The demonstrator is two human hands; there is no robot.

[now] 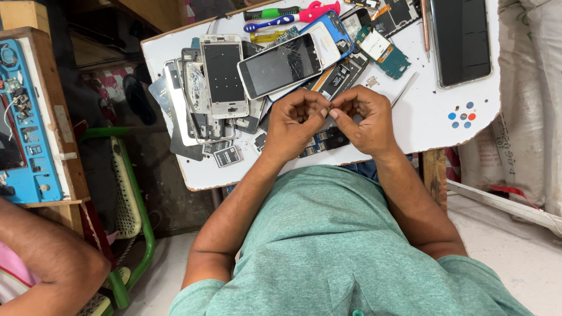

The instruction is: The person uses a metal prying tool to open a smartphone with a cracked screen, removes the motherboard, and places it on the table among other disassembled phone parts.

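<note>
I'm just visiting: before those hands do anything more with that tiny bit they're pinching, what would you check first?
1. Both hands on the piece: left hand and right hand meet fingertip to fingertip. Ok.
2. What the piece is: too small, hidden by fingers. Cannot tell.
3. Bare table under the hands: circuit board lies right below. Not ok.
4. Tool in reach: tweezers beside the right hand. Ok.
5. Cracked phone stable: it rests tilted on a pile of frames. Not ok.
</note>
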